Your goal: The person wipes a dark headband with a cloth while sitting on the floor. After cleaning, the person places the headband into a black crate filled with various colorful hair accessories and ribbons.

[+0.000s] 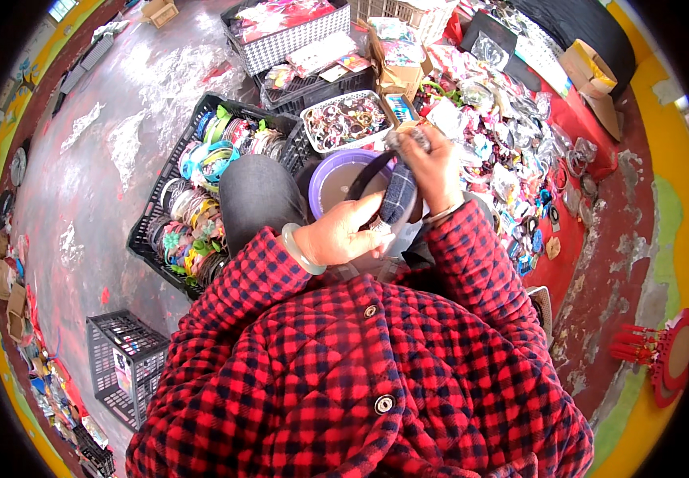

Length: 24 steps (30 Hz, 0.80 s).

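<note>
Both hands are on a dark headband (398, 193), which has a blue plaid fabric side and a narrow black side. My left hand (336, 231) pinches its lower end between thumb and fingers. Higher up, my right hand (434, 169) is closed round the other end, where something greyish shows at the fingertips. The headband is held above a purple-rimmed basin (318, 182) between my knees. Part of the basin is hidden by my hands and the headband.
To the left, a black crate (147, 231) holds several colourful hairbands. A white basket (309, 127) of small hair accessories stands ahead, beside stacked crates (245, 56). Loose packaged accessories (484, 103) are heaped at the right. An open black crate (109, 374) lies at lower left.
</note>
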Each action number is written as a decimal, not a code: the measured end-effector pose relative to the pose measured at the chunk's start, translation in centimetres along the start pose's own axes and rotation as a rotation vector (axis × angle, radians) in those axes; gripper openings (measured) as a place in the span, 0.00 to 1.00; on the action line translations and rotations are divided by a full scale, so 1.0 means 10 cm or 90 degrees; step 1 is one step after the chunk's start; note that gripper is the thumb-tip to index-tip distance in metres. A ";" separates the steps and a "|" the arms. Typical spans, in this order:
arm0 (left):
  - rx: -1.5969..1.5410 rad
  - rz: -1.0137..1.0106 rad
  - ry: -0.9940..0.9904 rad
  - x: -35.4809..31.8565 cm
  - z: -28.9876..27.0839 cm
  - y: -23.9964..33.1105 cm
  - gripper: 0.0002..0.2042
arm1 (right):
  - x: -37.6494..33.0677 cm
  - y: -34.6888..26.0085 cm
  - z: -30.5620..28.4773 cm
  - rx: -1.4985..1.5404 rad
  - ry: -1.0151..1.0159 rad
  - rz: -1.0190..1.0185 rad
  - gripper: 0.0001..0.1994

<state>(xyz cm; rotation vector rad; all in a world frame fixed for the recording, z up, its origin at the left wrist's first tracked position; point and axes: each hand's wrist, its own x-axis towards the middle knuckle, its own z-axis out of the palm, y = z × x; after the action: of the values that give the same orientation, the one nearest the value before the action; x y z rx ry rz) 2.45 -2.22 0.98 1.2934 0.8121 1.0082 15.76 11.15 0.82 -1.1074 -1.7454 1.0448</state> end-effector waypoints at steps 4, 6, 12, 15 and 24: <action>-0.117 0.062 0.057 0.08 -0.05 0.01 0.19 | 0.08 0.24 -0.21 0.435 0.020 0.182 0.05; -0.197 0.063 0.161 0.10 -0.18 -0.01 0.20 | 0.08 0.16 -0.26 0.495 0.044 0.190 0.05; -0.543 0.059 0.314 0.10 -0.40 -0.17 0.20 | 0.00 -0.04 -0.26 0.553 -0.028 0.268 0.05; -0.578 0.054 0.362 0.18 -0.29 0.04 0.18 | -0.14 -0.20 -0.15 0.547 -0.153 0.202 0.04; -0.687 0.143 0.304 0.20 -0.32 -0.14 0.13 | -0.38 -0.43 0.36 -0.139 -0.133 -0.354 0.13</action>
<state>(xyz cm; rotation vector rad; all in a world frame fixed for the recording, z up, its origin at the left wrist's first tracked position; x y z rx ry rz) 0.46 0.89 -0.69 0.2068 0.3311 1.6479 12.37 5.64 2.87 -0.5839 -2.2039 0.6490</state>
